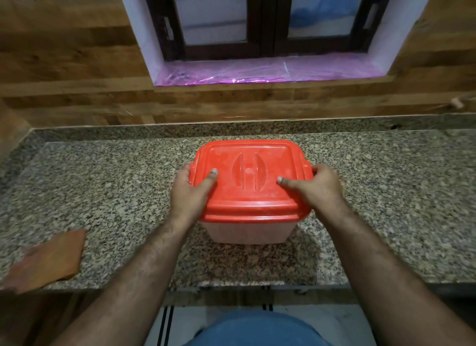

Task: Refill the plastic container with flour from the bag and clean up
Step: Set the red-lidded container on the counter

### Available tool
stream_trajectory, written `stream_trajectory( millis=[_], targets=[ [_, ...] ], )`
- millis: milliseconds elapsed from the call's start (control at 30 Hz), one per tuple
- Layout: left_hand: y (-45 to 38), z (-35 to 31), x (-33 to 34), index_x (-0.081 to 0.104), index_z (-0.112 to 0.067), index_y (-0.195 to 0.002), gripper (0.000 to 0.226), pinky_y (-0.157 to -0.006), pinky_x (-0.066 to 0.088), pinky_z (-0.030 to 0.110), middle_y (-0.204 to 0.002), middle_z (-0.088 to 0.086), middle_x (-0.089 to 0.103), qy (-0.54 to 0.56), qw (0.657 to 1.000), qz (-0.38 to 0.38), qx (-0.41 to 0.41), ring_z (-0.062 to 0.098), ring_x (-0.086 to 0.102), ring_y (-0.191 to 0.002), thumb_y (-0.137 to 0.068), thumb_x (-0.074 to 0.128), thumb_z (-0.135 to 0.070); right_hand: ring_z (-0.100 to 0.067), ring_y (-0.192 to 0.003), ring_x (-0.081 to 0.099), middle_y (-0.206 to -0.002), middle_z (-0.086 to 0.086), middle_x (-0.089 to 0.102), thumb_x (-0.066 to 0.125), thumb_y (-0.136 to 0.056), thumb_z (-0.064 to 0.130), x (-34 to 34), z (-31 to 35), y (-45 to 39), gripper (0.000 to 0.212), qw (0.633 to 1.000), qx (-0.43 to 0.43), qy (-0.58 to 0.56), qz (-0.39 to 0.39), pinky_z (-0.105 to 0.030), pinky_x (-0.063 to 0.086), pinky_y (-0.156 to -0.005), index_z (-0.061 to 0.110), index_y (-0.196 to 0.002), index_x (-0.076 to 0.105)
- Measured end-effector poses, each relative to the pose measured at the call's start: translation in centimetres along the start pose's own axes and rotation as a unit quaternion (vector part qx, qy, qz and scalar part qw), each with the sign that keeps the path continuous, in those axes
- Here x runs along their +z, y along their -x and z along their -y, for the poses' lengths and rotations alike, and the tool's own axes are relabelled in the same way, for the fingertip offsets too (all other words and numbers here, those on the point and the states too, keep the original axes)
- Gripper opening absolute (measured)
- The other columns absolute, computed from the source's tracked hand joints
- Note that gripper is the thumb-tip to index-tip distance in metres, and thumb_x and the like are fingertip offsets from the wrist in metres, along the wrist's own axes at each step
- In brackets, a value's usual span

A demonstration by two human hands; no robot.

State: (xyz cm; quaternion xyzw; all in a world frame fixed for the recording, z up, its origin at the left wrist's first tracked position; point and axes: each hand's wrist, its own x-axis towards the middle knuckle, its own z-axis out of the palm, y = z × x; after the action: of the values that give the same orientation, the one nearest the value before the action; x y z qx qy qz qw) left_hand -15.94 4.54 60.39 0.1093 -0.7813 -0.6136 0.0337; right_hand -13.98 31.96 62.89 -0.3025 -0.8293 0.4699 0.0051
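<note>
The left hand (pixel 189 191) and right hand (pixel 315 187) grasp opposite sides of the red lid (pixel 248 180), thumbs on top, fingers curled over its edges. The lid sits on the plastic container (pixel 247 232), mid-worktop (pixel 386 191). A brown cloth (pixel 49 259) lies near the front-left edge.

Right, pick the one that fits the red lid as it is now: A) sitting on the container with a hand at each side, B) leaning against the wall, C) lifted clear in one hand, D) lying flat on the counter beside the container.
A: the red lid sits on the plastic container, with the left hand and right hand gripping its two sides, thumbs on top.
</note>
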Motion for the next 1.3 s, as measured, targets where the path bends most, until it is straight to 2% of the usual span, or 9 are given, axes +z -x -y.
stream_trajectory(
  millis=[133,267,467,567,800,967,1067,1200,1300],
  targets=[
    [1.3,-0.7,0.3,0.050,-0.037,-0.134,0.055,-0.090,0.061,0.034,-0.109,-0.019,0.065,-0.019,0.999,0.009,0.027,0.005,0.069,-0.098,-0.091,0.084,-0.038,-0.031,-0.123,0.056,-0.135,-0.005,0.053,0.104,-0.047,0.045,-0.3,1.9,0.3,0.091,0.998,-0.020,0.057,-0.021,-0.056,0.059,-0.096,0.027,-0.123,0.057],
    [1.4,-1.1,0.7,0.042,-0.021,-0.157,0.087,-0.100,0.059,0.042,-0.109,-0.022,0.059,-0.031,0.999,0.016,0.002,0.010,0.068,-0.102,-0.086,0.090,-0.032,-0.038,-0.142,0.041,-0.154,-0.013,0.042,0.100,-0.037,0.067,-0.8,2.9,0.6,0.144,0.990,0.048,0.134,-0.005,-0.063,0.047,-0.110,0.017,-0.155,0.036],
    [1.7,-1.4,0.8,0.036,-0.018,-0.163,0.096,-0.108,0.056,0.046,-0.126,-0.007,0.064,-0.036,0.999,-0.014,-0.006,0.014,0.064,-0.109,-0.085,0.091,-0.026,-0.034,-0.108,0.070,-0.123,-0.010,0.069,0.089,0.000,0.070,-1.4,2.3,1.3,0.137,0.994,0.079,0.045,0.062,-0.052,0.063,-0.091,0.015,-0.123,0.063],
    [1.9,-1.9,0.9,0.030,-0.014,-0.167,0.101,-0.118,0.046,0.038,-0.158,0.004,0.054,-0.060,0.997,-0.034,0.021,0.014,0.057,-0.129,-0.086,0.090,-0.021,-0.036,-0.134,0.050,-0.144,-0.011,0.049,0.099,-0.020,0.069,-1.0,2.4,1.4,0.141,0.997,0.062,0.046,0.011,-0.060,0.055,-0.104,0.013,-0.141,0.053],
    [3.4,-3.0,1.1,0.033,-0.019,-0.166,0.095,-0.119,0.045,0.039,-0.158,0.002,0.052,-0.148,0.981,-0.030,0.122,0.020,0.055,-0.139,-0.087,0.085,-0.034,-0.032,-0.108,0.070,-0.127,-0.006,0.063,0.109,-0.031,0.047,-2.5,2.4,2.1,0.127,0.994,0.002,-0.109,-0.002,-0.052,0.064,-0.089,0.017,-0.136,0.044],
    [6.7,-3.0,1.2,0.061,0.001,-0.143,0.056,-0.117,0.043,0.039,-0.141,0.016,0.065,-0.212,0.877,-0.096,0.420,0.028,0.058,-0.133,-0.095,0.077,-0.024,-0.037,-0.087,0.080,-0.105,-0.019,0.079,0.099,-0.059,0.003,-4.1,3.3,3.2,0.069,0.921,-0.071,-0.372,0.087,-0.045,0.066,-0.070,-0.007,-0.117,0.063],
    [7.6,-2.4,1.8,0.074,0.002,-0.111,0.036,-0.099,0.048,0.032,-0.108,0.015,0.073,-0.230,0.791,-0.066,0.564,0.027,0.064,-0.105,-0.097,0.070,-0.031,-0.026,-0.078,0.078,-0.102,-0.017,0.078,0.095,-0.064,-0.002,-5.8,4.1,3.4,0.064,0.892,-0.123,-0.432,0.056,-0.040,0.064,-0.067,0.005,-0.117,0.059],
    [7.5,-2.1,4.0,0.072,-0.014,-0.121,0.056,-0.086,0.054,0.037,-0.109,0.002,0.072,-0.379,0.800,0.117,0.449,0.020,0.063,-0.101,-0.098,0.058,-0.063,-0.024,-0.097,0.080,-0.116,-0.012,0.078,0.097,-0.068,0.004,-9.4,4.9,2.9,0.066,0.862,-0.200,-0.465,-0.041,-0.038,0.066,-0.078,0.012,-0.119,0.055],
    [7.2,-2.0,5.8,0.074,-0.024,-0.107,0.062,-0.077,0.057,0.038,-0.095,-0.002,0.073,-0.517,0.745,0.208,0.366,0.021,0.068,-0.091,-0.102,0.038,-0.074,-0.014,-0.094,0.077,-0.111,-0.004,0.074,0.098,-0.070,0.011,-10.8,4.5,2.1,0.061,0.860,-0.299,-0.390,-0.137,-0.031,0.064,-0.078,0.023,-0.109,0.052]
  ],
)
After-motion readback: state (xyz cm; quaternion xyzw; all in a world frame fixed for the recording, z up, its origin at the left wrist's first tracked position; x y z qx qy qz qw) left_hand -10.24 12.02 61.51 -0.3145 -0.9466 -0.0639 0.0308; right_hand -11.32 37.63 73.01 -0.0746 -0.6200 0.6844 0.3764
